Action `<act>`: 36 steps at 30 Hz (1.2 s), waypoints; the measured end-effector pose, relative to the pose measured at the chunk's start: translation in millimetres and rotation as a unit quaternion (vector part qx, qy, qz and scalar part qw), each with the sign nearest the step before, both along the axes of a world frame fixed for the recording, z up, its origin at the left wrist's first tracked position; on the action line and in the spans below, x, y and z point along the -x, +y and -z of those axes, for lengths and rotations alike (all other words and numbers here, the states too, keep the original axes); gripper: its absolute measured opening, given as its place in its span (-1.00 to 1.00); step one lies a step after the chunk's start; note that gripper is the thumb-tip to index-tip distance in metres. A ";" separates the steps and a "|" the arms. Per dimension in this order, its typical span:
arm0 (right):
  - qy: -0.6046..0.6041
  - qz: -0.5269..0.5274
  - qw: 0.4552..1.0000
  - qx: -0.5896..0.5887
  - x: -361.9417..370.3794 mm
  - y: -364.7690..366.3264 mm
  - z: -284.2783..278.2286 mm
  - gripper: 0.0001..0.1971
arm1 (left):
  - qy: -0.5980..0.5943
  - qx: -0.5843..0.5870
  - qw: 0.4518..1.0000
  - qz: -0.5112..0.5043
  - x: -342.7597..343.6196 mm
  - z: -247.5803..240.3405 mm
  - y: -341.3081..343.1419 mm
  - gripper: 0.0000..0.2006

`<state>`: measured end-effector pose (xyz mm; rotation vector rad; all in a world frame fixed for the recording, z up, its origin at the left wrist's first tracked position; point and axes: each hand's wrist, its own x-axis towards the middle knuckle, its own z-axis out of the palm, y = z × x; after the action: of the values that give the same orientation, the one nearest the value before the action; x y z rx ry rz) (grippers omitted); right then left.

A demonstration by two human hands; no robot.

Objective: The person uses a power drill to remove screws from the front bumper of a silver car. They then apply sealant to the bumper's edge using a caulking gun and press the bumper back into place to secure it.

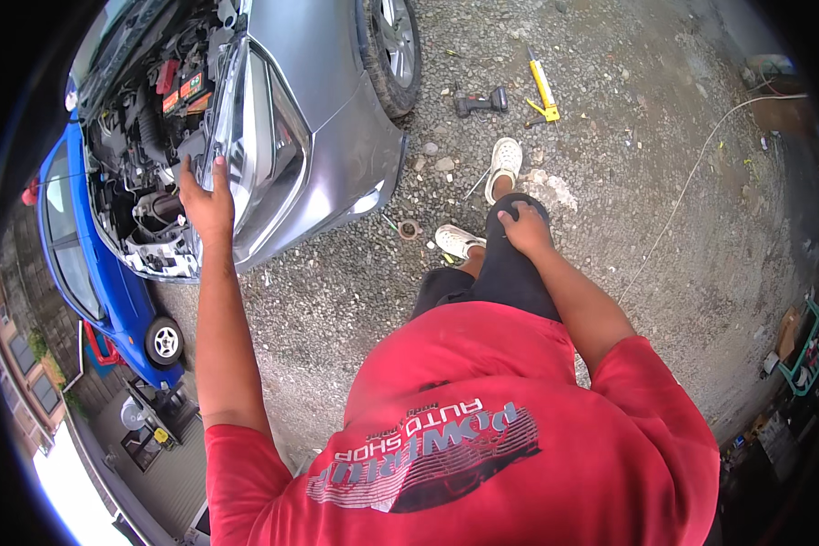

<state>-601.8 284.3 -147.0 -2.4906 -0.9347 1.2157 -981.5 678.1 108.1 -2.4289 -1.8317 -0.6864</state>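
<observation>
At the front corner of a silver car, my left hand reaches to the inner edge of the headlight. Its thumb and a finger are apart; I cannot tell how firmly it touches the edge. Beyond it lies the open engine bay, with a battery inside. My right hand rests on my bent knee, fingers spread over the dark shorts, holding nothing.
On the gravel lie a dark cordless drill, a yellow caulking gun and a tape roll. A blue car stands at left. A pale cable crosses the right side, near a green crate.
</observation>
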 end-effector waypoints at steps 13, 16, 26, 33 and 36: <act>0.316 0.135 0.927 -0.148 26.3 254.1 41.5 -0.57 | 0.101 0.033 0.994 0.006 -52.7 38.4 57.1 -0.25; 0.310 0.170 0.897 -0.264 35.2 330.8 78.6 -0.62 | 0.084 0.033 0.995 0.053 -65.3 35.9 63.0 -0.28; 0.386 0.254 0.854 -0.239 68.8 430.3 60.5 -0.63 | 0.073 0.037 0.995 0.061 -63.4 29.1 52.9 -0.33; 0.320 0.315 0.816 -0.364 91.0 427.3 84.3 -0.72 | 0.073 0.039 0.994 0.071 -67.4 29.0 57.4 -0.34; 0.246 0.255 0.842 -0.406 90.8 425.8 83.0 -0.72 | 0.101 0.013 0.992 0.076 -67.2 29.8 56.0 -0.39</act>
<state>-692.6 710.1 -230.1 -1.4914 -0.4440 0.9197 -914.4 734.1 78.2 -2.5661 -1.6037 -0.4061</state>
